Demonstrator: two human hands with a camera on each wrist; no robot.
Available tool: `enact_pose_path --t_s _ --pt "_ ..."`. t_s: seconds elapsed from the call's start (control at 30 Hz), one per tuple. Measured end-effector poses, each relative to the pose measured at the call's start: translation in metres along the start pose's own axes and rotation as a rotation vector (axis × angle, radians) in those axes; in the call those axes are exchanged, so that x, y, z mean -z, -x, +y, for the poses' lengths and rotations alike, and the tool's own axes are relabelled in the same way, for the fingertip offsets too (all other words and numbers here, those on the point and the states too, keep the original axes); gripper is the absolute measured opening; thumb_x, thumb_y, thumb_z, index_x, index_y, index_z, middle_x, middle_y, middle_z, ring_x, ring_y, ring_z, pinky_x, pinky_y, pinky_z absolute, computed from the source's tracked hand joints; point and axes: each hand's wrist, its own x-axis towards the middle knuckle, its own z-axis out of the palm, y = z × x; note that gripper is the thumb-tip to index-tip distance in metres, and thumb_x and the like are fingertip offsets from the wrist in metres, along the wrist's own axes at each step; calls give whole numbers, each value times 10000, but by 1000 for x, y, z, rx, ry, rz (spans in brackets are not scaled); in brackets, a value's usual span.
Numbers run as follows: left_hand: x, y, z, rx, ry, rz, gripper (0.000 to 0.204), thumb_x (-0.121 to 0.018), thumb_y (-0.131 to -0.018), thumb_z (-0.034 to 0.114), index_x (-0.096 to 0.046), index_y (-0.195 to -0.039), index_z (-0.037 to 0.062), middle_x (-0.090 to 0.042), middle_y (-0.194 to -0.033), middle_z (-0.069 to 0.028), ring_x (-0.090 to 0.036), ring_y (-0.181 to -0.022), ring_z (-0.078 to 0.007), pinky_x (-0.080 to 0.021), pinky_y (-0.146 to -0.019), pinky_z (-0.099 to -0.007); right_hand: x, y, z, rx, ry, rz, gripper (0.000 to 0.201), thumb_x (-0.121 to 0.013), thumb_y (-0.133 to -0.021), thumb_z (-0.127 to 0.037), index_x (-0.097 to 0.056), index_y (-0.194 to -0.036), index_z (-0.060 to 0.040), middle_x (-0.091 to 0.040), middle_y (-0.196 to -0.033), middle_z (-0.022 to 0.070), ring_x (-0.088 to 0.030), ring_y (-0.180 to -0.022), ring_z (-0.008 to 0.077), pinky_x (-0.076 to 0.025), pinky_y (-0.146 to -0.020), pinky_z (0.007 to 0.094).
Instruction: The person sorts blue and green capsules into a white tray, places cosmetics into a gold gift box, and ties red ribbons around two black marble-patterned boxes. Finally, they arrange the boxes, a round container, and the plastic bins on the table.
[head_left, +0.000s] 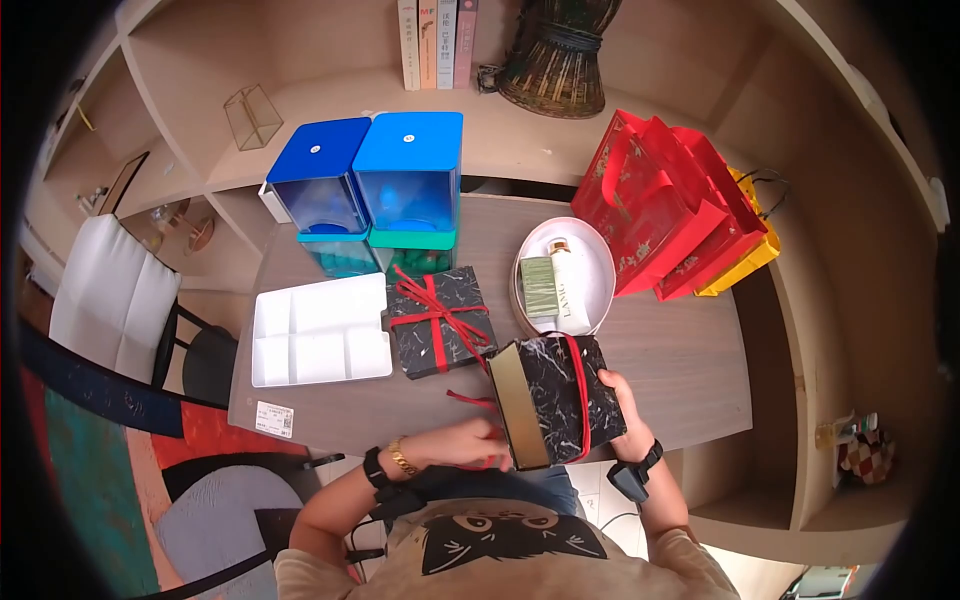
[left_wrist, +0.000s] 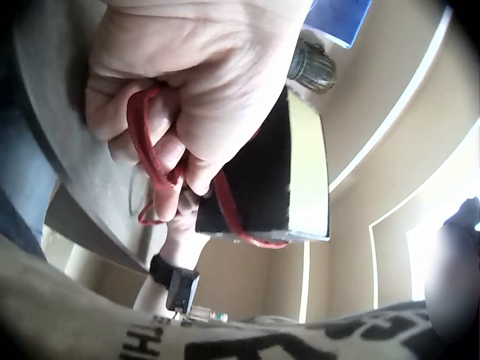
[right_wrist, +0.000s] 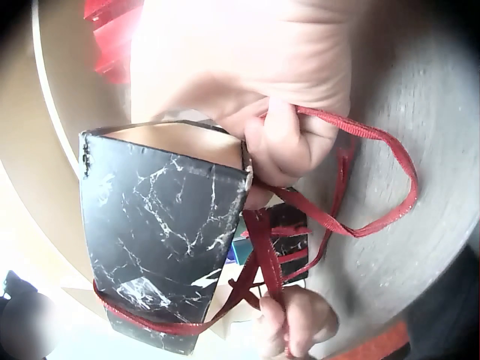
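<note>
A black marbled box [head_left: 560,400] with a gold-coloured side is tilted up at the table's front edge, a red ribbon [right_wrist: 154,325] round it. My right hand [head_left: 628,420] grips the box's right side; in the right wrist view its curled fingers [right_wrist: 281,142] also have ribbon running through them. At the box's lower left, my left hand [head_left: 465,445] pinches the ribbon, which loops out of its curled fingers [left_wrist: 154,139] in the left wrist view. A second black marbled box [head_left: 415,345], tied with a red ribbon bow, lies flat to the left.
A white divided tray [head_left: 320,358] lies at the left, with blue and green containers [head_left: 408,170] behind it. A round box [head_left: 522,300] holds a green packet and a white tube. Red bags [head_left: 650,215] and a yellow bag [head_left: 765,250] stand at the back right.
</note>
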Motion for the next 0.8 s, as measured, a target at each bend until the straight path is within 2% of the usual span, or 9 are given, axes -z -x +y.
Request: enact_pose_path --t_s 0.1,0.2,0.27,0.37,0.57,0.6,0.67,0.7,0.8 --pt "18 36 41 182 -99 157 423 -547 -993 396 -647 -751 64 -533 -648 50 -446 -571 -42 -370 -539 -218 -6 14 -6 36 161 86 439 -636 -862 -336 -622 -1127 14 -709 -999 138 -709 -815 238 -593 -752 341" --pt "26 61 43 82 -48 341 483 -510 -1005 448 -609 -704 83 -404 -554 76 -363 -508 -33 -285 -476 -226 -15 25 -8 63 286 205 445 -634 -857 -362 -635 -1111 3 -712 -980 123 -707 -804 218 -588 -748 327" --pt "30 74 52 111 -53 373 474 -525 -997 444 -602 -695 87 -405 -555 77 -361 -510 -32 -279 -471 -229 -28 32 -7 74 383 300 463 -628 -851 -388 -647 -1108 -3 -717 -977 115 -705 -813 202 -581 -778 323" --pt "31 83 54 80 -151 414 439 -555 -985 417 -602 -698 89 -416 -561 77 -361 -510 -29 -276 -470 -231 -20 33 -3 25 372 274 489 -628 -846 -396 -642 -1130 2 -715 -1006 131 -705 -845 221 -576 -788 329" --pt "25 105 66 -175 19 578 339 -613 -963 325 -616 -734 74 -479 -600 70 -389 -523 -29 -315 -500 -219 2 19 1 -22 -173 -18 571 -605 -849 -397 -579 -1254 5 -676 -1138 194 -691 -965 307 -559 -883 411" --pt "24 107 67 -234 63 590 324 -622 -959 312 -620 -745 69 -491 -610 68 -399 -530 -29 -325 -506 -218 -5 21 -4 -114 -283 -104 606 -590 -841 -426 -569 -1283 -13 -664 -1158 217 -684 -973 350 -552 -892 448" --pt "22 107 75 -211 13 594 313 -633 -953 308 -625 -764 59 -515 -635 61 -426 -558 -29 -341 -518 -216 -18 27 -6 -50 -317 -173 636 -548 -872 -497 -547 -1319 -45 -650 -1197 186 -672 -1002 341 -554 -875 455" --pt "22 105 77 -200 -12 595 308 -638 -950 306 -627 -773 55 -527 -647 57 -440 -572 -30 -349 -524 -215 -41 36 -9 -12 -365 -184 630 -565 -851 -470 -564 -1301 -29 -672 -1149 194 -682 -969 354 -556 -869 459" --pt "25 102 77 -100 -60 609 279 -655 -938 290 -633 -810 43 -524 -648 29 -459 -608 -29 -370 -544 -221 -26 33 -9 37 -323 -215 600 -503 -905 -488 -558 -1299 -39 -670 -1150 173 -680 -971 318 -568 -834 426"
